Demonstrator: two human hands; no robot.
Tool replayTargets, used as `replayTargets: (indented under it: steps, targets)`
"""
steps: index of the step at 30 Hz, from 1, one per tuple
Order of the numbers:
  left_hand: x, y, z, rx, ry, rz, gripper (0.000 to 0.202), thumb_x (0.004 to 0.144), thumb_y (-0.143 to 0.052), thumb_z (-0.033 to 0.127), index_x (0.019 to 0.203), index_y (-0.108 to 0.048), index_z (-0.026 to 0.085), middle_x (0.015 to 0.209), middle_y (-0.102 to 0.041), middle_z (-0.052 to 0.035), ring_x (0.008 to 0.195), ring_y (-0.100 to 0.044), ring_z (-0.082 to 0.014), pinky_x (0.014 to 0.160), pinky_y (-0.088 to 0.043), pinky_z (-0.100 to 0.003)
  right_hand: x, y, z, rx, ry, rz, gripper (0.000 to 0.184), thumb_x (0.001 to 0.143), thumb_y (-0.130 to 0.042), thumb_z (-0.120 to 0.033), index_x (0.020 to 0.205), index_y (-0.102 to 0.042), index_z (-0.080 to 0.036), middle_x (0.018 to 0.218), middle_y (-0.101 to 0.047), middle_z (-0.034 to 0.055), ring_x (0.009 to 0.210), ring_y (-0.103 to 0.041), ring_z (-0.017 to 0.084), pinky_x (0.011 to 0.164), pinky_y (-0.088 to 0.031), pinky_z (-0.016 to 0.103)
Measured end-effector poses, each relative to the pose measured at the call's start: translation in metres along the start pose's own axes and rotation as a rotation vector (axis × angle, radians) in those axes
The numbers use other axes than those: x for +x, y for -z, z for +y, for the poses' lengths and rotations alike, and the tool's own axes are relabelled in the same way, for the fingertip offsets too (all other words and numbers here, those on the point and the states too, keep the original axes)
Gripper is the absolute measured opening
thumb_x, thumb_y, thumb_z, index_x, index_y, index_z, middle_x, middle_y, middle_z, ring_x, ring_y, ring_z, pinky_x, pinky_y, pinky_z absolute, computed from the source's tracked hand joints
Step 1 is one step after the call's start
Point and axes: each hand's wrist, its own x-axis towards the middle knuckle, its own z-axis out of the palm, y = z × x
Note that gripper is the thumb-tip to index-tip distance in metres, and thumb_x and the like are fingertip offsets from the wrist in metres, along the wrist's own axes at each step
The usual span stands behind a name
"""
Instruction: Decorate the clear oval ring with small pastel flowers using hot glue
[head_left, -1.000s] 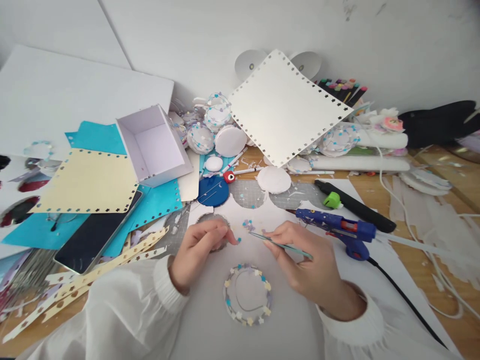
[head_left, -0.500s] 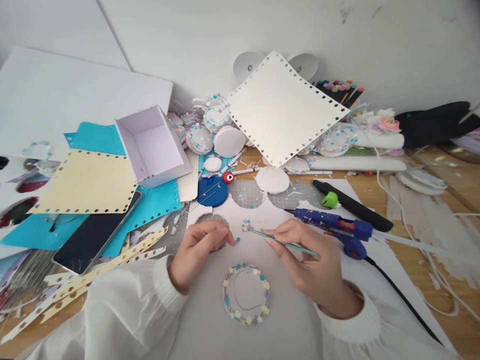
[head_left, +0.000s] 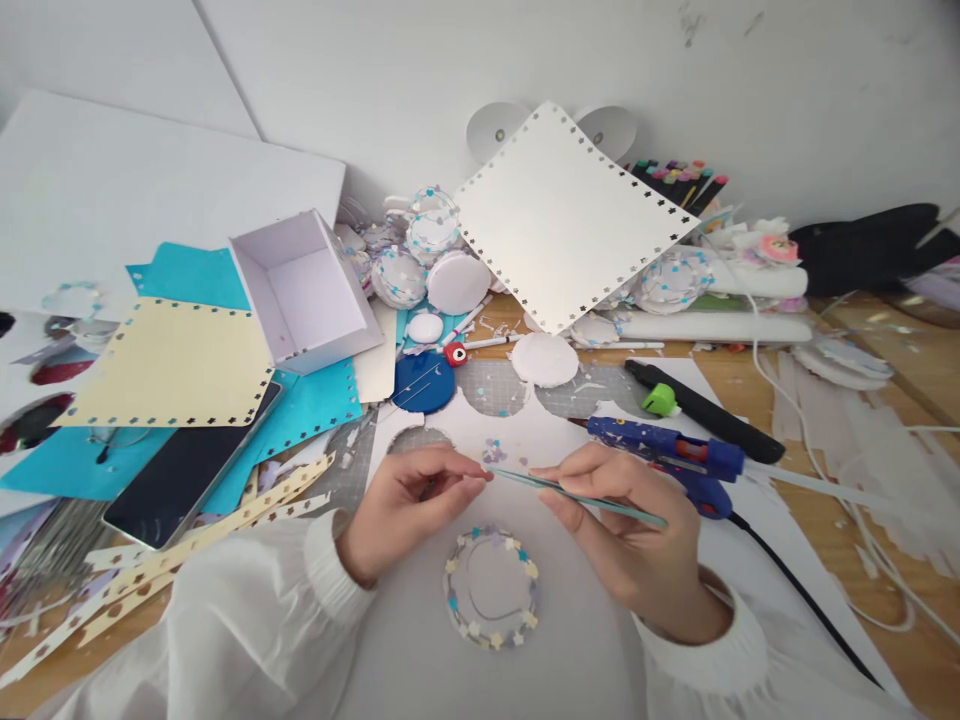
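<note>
My right hand grips a pair of pale green tweezers, which lie nearly level and point left. Their tip meets the fingertips of my left hand. Thumb and forefinger are pinched together there; whatever they hold is too small to make out. Just beyond the tweezers, a few tiny lilac and blue paper pieces lie on the white sheet. Below and between my hands rests a wire ring dotted with cream, blue, lilac and white paper stars, a looser wire curve inside it.
A blue hot glue gun with a black cord lies right of my right hand, beside a black tool with a green piece. Leftward are a phone, punched paper and an open lilac box. A blue disc lies ahead.
My hands have come together: the left moved slightly right, and the tweezers dropped back from the small paper pieces to the left fingertips. The star ring stayed put.
</note>
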Motion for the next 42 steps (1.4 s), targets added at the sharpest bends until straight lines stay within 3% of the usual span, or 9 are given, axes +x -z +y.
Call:
replayTargets:
  steps: [7,14,18,26,30,33,37,40,42]
  targets:
    - [0.001,-0.001,0.0,-0.005,-0.001,0.012,0.016,0.08,-0.066,0.027,0.078,-0.071,0.012,0.068,-0.06,-0.0053,0.064,-0.05,-0.0139,0.057,-0.037,-0.026,0.0,-0.001,-0.001,0.024,0.004,-0.023,0.026,0.075,-0.062,0.004,0.085,-0.061,-0.02,0.08,-0.067,0.0031,0.077,-0.069,0.017,0.064,-0.057,0.03]
    - [0.001,0.001,-0.001,0.049,-0.035,-0.025,0.017,0.081,-0.066,0.027,0.078,-0.072,0.011,0.067,-0.057,-0.0059,0.062,-0.05,-0.0147,0.053,-0.032,-0.027,0.002,-0.001,-0.003,0.156,-0.181,0.053,0.021,0.075,-0.066,-0.003,0.079,-0.058,-0.022,0.077,-0.063,0.0002,0.075,-0.069,0.017,0.067,-0.059,0.029]
    - [0.001,0.0,0.001,0.053,-0.042,-0.047,0.017,0.081,-0.065,0.026,0.078,-0.072,0.011,0.065,-0.056,-0.0059,0.06,-0.049,-0.0146,0.052,-0.031,-0.028,0.002,-0.001,-0.002,0.149,-0.254,0.034,0.016,0.076,-0.068,-0.009,0.076,-0.059,-0.022,0.073,-0.061,0.0004,0.071,-0.067,0.016,0.062,-0.055,0.028]
    - [0.001,0.0,0.0,0.049,-0.034,-0.047,0.018,0.082,-0.065,0.028,0.079,-0.073,0.012,0.065,-0.057,-0.0057,0.059,-0.049,-0.014,0.051,-0.032,-0.027,0.004,-0.002,-0.003,0.194,-0.257,0.06,0.017,0.076,-0.067,-0.007,0.074,-0.058,-0.021,0.071,-0.06,-0.0011,0.07,-0.067,0.014,0.061,-0.055,0.024]
    - [0.001,0.002,0.0,0.046,-0.059,-0.052,0.019,0.083,-0.065,0.028,0.081,-0.075,0.013,0.067,-0.059,-0.0064,0.06,-0.05,-0.0135,0.053,-0.033,-0.027,0.001,-0.003,-0.003,0.166,-0.151,0.118,0.021,0.076,-0.064,-0.002,0.078,-0.058,-0.022,0.073,-0.061,-0.0015,0.074,-0.069,0.016,0.066,-0.059,0.029]
    - [0.001,0.002,0.002,0.056,-0.095,-0.069,0.02,0.084,-0.064,0.029,0.083,-0.076,0.013,0.064,-0.057,-0.0051,0.058,-0.048,-0.0128,0.053,-0.034,-0.026,-0.003,-0.004,-0.004,-0.006,0.017,0.147,0.028,0.073,-0.064,0.002,0.085,-0.059,-0.023,0.079,-0.065,-0.0002,0.078,-0.07,0.017,0.068,-0.06,0.03]
    - [0.0,0.002,0.008,0.025,-0.12,-0.138,0.026,0.085,-0.063,0.035,0.083,-0.076,0.013,0.065,-0.059,-0.0059,0.059,-0.049,-0.0141,0.055,-0.037,-0.027,-0.004,-0.007,-0.008,-0.268,0.289,-0.037,0.033,0.073,-0.061,0.004,0.095,-0.061,-0.02,0.093,-0.071,0.0085,0.077,-0.071,0.019,0.061,-0.059,0.03]
    - [0.0,0.003,0.01,-0.032,-0.073,-0.194,0.04,0.086,-0.059,0.044,0.063,-0.069,0.014,0.06,-0.058,-0.0052,0.057,-0.049,-0.0139,0.056,-0.038,-0.027,-0.003,-0.011,-0.008,-0.378,0.428,-0.166,0.028,0.076,-0.058,0.001,0.095,-0.061,-0.019,0.091,-0.074,0.0099,0.06,-0.066,0.015,0.051,-0.053,0.028]
    - [0.001,0.003,0.009,-0.035,-0.021,-0.198,0.049,0.086,-0.057,0.048,0.051,-0.058,0.015,0.052,-0.051,-0.0022,0.052,-0.043,-0.012,0.053,-0.035,-0.026,-0.003,-0.015,-0.006,-0.421,0.438,-0.205,0.024,0.078,-0.057,-0.002,0.093,-0.062,-0.019,0.09,-0.074,0.0094,0.056,-0.063,0.014,0.049,-0.05,0.029]
